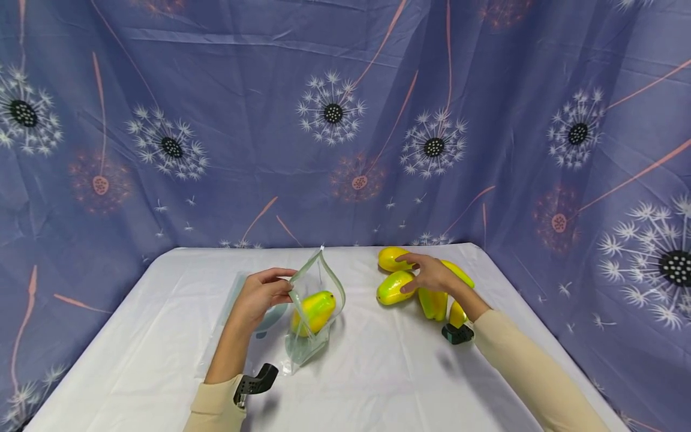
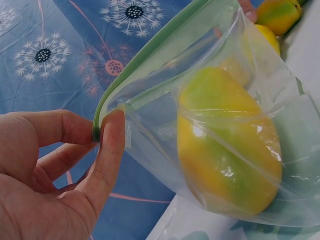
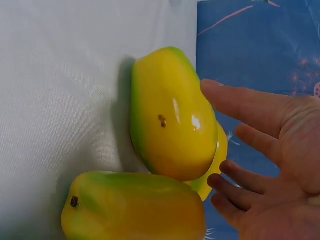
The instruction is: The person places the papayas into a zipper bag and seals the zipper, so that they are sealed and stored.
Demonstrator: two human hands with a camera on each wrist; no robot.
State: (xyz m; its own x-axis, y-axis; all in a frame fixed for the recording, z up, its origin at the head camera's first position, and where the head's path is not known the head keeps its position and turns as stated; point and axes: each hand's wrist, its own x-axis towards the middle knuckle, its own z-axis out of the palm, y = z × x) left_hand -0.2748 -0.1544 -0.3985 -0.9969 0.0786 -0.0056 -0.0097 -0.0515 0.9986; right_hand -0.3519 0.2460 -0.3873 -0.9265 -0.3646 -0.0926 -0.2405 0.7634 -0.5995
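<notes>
My left hand (image 1: 266, 294) pinches the green zip edge of a clear zip bag (image 1: 337, 279), whose mouth gapes. Inside the bag lies a yellow-green papaya (image 2: 227, 145), seen through the plastic in the left wrist view. Over on the right, my right hand (image 1: 430, 274) hovers with spread fingers at a group of several papayas. One papaya (image 3: 172, 115) is close to its fingertips in the right wrist view, and a second papaya (image 3: 135, 207) lies crosswise below it. Whether the fingers touch either fruit I cannot tell. Part of the group is hidden behind the hand.
A flat clear bag with a pale blue print (image 1: 274, 316) lies under and beside my left hand on the white-covered table (image 1: 388, 384). A blue dandelion-patterned curtain (image 1: 243, 120) hangs behind and at the sides. Each wrist carries a black camera mount (image 1: 258, 380).
</notes>
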